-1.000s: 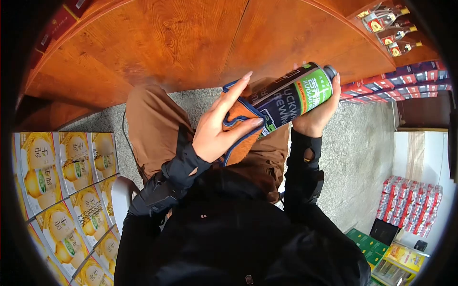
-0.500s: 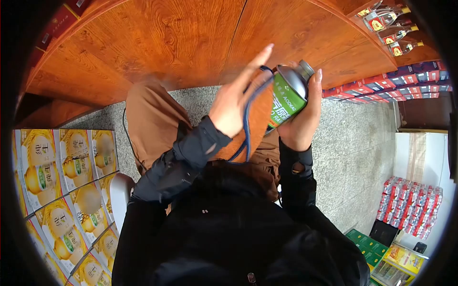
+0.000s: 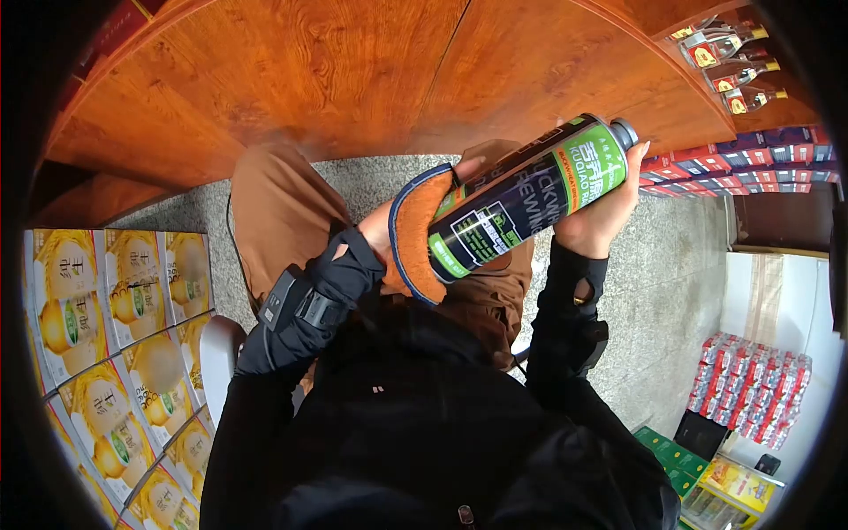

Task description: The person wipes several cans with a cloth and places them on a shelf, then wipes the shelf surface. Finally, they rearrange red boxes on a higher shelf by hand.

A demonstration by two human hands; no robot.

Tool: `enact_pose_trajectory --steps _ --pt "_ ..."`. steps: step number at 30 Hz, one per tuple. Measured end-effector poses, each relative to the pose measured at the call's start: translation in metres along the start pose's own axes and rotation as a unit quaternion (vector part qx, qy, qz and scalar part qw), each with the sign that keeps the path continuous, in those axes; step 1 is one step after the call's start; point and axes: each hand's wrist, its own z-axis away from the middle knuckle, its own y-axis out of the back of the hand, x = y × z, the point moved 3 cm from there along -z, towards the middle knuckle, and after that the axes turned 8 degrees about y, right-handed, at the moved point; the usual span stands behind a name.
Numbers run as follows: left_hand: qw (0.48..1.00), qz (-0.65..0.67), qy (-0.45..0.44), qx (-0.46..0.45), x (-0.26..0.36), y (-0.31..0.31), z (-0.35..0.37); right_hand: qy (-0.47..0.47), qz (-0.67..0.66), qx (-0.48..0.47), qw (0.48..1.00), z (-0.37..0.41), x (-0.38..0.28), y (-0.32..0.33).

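Observation:
A large black and green beer can is tilted above my lap, its silver cap pointing up and right. My right hand is wrapped around the far side near the cap, fingertips showing beside it. An orange cloth with a dark blue edge lies against the can's lower left end. My left hand is behind the cloth and grips it against the can's base. Most left fingers are hidden by the cloth; one finger shows past its top edge.
A wooden counter stands ahead. Cartons with yellow pictures are stacked at left. Glass bottles stand on a shelf at upper right, above dark and red boxes. Red and silver packs are stacked at right.
The can has turned so its long side shows, and its cap has moved right. My left hand and the cloth have moved from the can's upper part to its base.

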Motion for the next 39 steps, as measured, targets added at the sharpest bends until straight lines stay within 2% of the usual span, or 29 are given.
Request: enact_pose_trajectory --steps 1,3,6,8,10,11,12,14,16,18,23,26,27,30,31,32,34,36,37,38,39 --pt "1.000 0.000 -0.001 -0.001 -0.002 0.003 0.002 0.005 -0.009 -0.004 1.000 -0.001 0.003 0.001" --pt "0.994 0.101 0.024 -0.020 -0.006 0.011 0.006 -0.011 -0.007 -0.001 1.000 -0.008 0.009 0.012" --pt "0.998 0.053 -0.024 -0.023 -0.002 0.005 0.012 -0.032 0.007 0.016 0.999 -0.012 0.015 0.019" --pt "0.999 0.023 -0.009 -0.032 0.007 -0.004 0.020 -0.061 0.009 0.027 0.998 -0.004 0.020 0.011" --pt "0.992 -0.122 -0.014 -0.028 0.011 -0.007 0.023 -0.056 0.002 0.040 0.998 -0.002 0.024 0.010" --pt "0.972 -0.234 -0.035 0.002 0.015 -0.002 0.022 -0.062 0.001 0.019 0.998 0.000 0.024 0.006" --pt "0.972 -0.235 -0.032 0.000 0.016 -0.002 0.021 -0.067 0.000 -0.002 0.998 0.002 0.025 0.003" --pt "0.946 -0.324 -0.022 0.020 0.018 -0.002 0.021 -0.057 0.009 -0.001 0.998 0.003 0.029 0.001" --pt "0.952 -0.304 -0.011 0.041 0.018 -0.008 0.019 -0.042 0.038 -0.017 0.998 0.005 0.030 -0.006" --pt "0.917 -0.391 -0.058 0.048 0.018 -0.007 0.017 -0.025 0.062 -0.014 0.998 0.001 0.032 -0.002" --pt "0.942 -0.325 -0.054 0.055 0.019 0.002 0.016 -0.032 0.100 -0.067 0.992 0.012 0.026 -0.018" --pt "0.994 -0.108 0.006 -0.018 0.018 0.003 0.018 -0.055 0.053 -0.117 0.990 0.020 0.033 -0.011" --pt "0.997 -0.074 0.011 -0.006 0.019 0.002 0.023 -0.057 0.053 -0.120 0.990 0.020 0.036 -0.008" --pt "0.997 -0.034 0.016 -0.062 0.016 0.003 0.025 -0.122 0.016 -0.121 0.985 0.026 0.048 -0.002" --pt "0.999 -0.002 0.034 -0.039 0.015 0.000 0.025 -0.140 -0.012 -0.197 0.970 0.032 0.055 -0.014" --pt "0.995 0.042 0.022 -0.086 0.014 -0.010 0.028 -0.138 -0.012 -0.197 0.971 0.033 0.059 -0.015" --pt "0.998 -0.005 0.046 -0.033 0.012 0.006 0.022 -0.113 0.070 -0.175 0.975 0.030 0.066 -0.010" --pt "0.998 -0.007 0.041 -0.044 0.010 0.009 0.021 -0.114 0.082 -0.158 0.977 0.032 0.069 -0.012" --pt "0.997 -0.009 0.076 0.021 0.010 0.013 0.022 -0.103 0.088 -0.142 0.981 0.033 0.068 -0.012" --pt "0.997 -0.008 0.074 0.022 0.012 0.015 0.020 -0.090 0.094 -0.126 0.983 0.032 0.067 -0.014" --pt "0.997 -0.065 0.033 0.008 0.016 0.013 0.016 -0.101 0.094 -0.143 0.980 0.034 0.064 -0.016"
